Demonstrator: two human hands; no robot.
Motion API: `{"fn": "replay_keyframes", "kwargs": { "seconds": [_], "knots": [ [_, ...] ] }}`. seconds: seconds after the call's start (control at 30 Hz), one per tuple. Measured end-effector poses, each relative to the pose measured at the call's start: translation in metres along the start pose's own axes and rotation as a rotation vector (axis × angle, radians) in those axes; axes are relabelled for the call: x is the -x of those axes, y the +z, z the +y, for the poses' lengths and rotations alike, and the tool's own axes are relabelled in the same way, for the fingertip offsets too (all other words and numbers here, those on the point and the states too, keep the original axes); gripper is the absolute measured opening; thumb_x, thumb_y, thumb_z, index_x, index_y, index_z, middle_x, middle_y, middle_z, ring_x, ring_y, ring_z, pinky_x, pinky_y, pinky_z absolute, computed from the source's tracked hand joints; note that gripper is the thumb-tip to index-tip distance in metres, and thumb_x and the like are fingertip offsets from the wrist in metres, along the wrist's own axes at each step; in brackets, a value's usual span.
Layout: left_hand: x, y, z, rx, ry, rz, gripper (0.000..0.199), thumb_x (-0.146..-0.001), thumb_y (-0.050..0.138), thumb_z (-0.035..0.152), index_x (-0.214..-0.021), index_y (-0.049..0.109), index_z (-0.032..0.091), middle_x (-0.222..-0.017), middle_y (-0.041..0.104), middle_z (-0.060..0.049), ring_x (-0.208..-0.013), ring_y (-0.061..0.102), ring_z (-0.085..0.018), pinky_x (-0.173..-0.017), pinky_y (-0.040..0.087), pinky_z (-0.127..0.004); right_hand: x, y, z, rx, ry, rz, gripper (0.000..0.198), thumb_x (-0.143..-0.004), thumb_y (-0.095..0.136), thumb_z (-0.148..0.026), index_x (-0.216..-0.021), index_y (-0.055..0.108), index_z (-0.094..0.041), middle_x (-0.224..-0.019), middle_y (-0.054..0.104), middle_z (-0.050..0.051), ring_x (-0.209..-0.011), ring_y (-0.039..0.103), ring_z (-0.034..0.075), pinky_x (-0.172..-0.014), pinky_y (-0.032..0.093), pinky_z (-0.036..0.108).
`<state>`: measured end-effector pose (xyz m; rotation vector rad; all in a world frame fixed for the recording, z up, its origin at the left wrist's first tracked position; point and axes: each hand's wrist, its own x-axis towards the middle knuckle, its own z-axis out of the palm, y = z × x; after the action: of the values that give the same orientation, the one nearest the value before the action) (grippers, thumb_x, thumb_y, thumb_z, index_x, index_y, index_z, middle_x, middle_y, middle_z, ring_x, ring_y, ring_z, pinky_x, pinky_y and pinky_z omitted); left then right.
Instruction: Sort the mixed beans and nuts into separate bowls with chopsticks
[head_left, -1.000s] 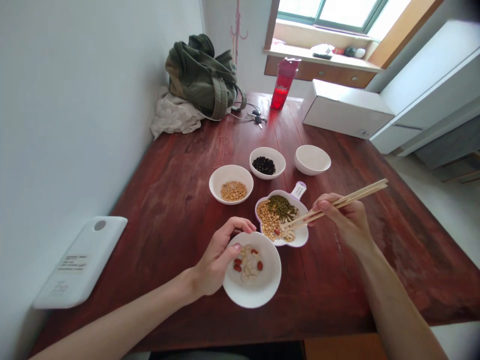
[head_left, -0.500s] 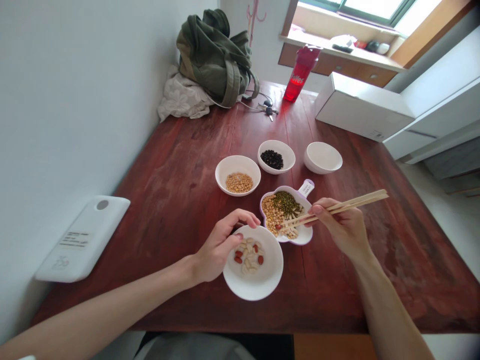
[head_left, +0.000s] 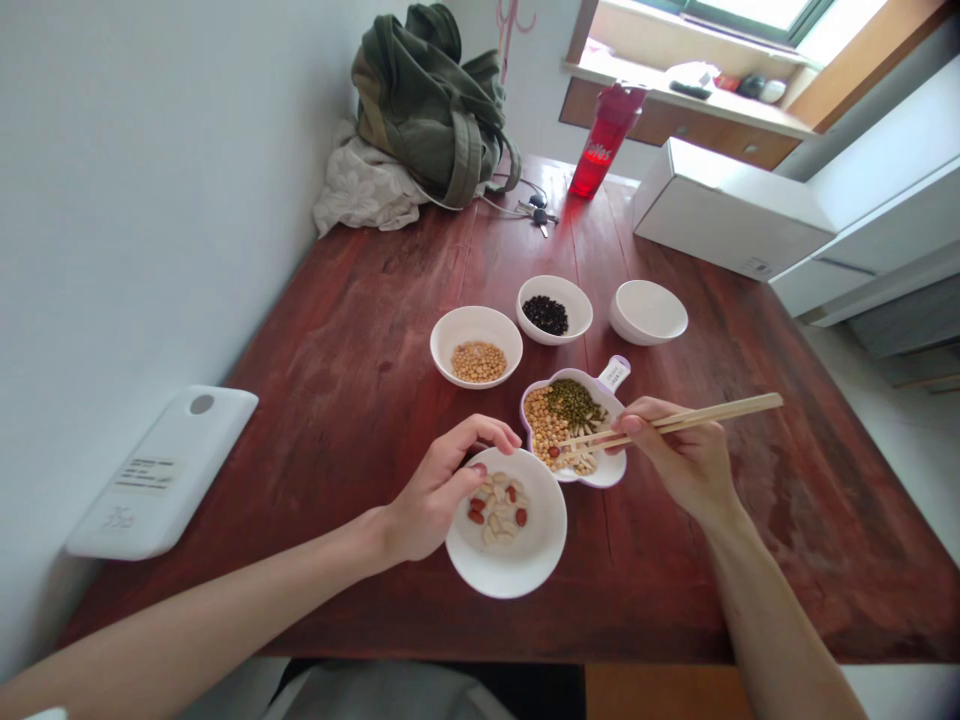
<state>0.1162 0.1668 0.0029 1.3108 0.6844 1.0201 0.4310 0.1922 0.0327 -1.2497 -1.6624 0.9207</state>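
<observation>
My left hand (head_left: pixel 442 490) grips the rim of a white bowl (head_left: pixel 517 575), thumb inside and fingers along the far edge. Several pale peanuts (head_left: pixel 501 525) and a few red-skinned ones lie in it. In my right hand (head_left: pixel 682 455) is a pair of wooden chopsticks (head_left: pixel 720 408). Their tips reach into a purple-rimmed dish (head_left: pixel 617 470) with a short handle, beside a red-skinned peanut (head_left: pixel 553 452); I cannot tell whether they touch it. Soybeans (head_left: pixel 541 415), green mung beans (head_left: pixel 574 400) and pale peanuts share that dish.
Behind stand a bowl of soybeans (head_left: pixel 478 362), a bowl of black beans (head_left: pixel 546 316) and another white bowl (head_left: pixel 649 312). Farther back are a green bag (head_left: pixel 427 110), keys (head_left: pixel 538 214), a red bottle (head_left: pixel 604 145) and a white box (head_left: pixel 735 215). A white flat device (head_left: pixel 165 470) is at left.
The chopstick tips have shifted slightly within the purple-rimmed dish, close to the red-skinned peanut. My left hand and its bowl have stayed in place.
</observation>
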Motion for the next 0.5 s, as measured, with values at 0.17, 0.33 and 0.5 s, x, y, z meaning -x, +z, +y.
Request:
{"fn": "replay_keyframes", "kwargs": {
  "seconds": [0.17,0.33,0.5],
  "knots": [
    [0.001,0.000,0.000,0.018,0.009,-0.011,0.021,-0.099,0.056,0.020,-0.116,0.068,0.020,-0.128,0.069,-0.009,-0.118,0.066,-0.026,-0.100,0.052,-0.036,-0.003,-0.010,-0.006,-0.058,-0.044,0.095,0.024,-0.103,0.077,-0.037,-0.084,0.084,-0.024,-0.078,0.081,0.002,-0.066,0.079,0.018,-0.061,0.066,0.025],
    [0.001,0.000,0.000,0.019,0.005,-0.015,0.021,-0.099,0.055,0.019,-0.117,0.068,0.020,-0.129,0.068,-0.009,-0.120,0.066,-0.026,-0.101,0.051,-0.036,-0.003,-0.011,-0.009,-0.066,-0.077,0.082,0.023,-0.103,0.076,-0.035,-0.084,0.084,-0.024,-0.077,0.081,0.001,-0.066,0.079,0.016,-0.062,0.065,0.023],
    [0.000,-0.001,0.000,0.000,0.000,-0.015,0.021,-0.100,0.055,0.019,-0.116,0.068,0.020,-0.129,0.068,-0.009,-0.120,0.066,-0.026,-0.104,0.050,-0.038,0.000,-0.002,-0.004,-0.048,-0.025,0.009,0.020,-0.103,0.077,-0.033,-0.086,0.085,-0.024,-0.080,0.082,0.003,-0.069,0.080,0.017,-0.062,0.065,0.024]
  ]
}}
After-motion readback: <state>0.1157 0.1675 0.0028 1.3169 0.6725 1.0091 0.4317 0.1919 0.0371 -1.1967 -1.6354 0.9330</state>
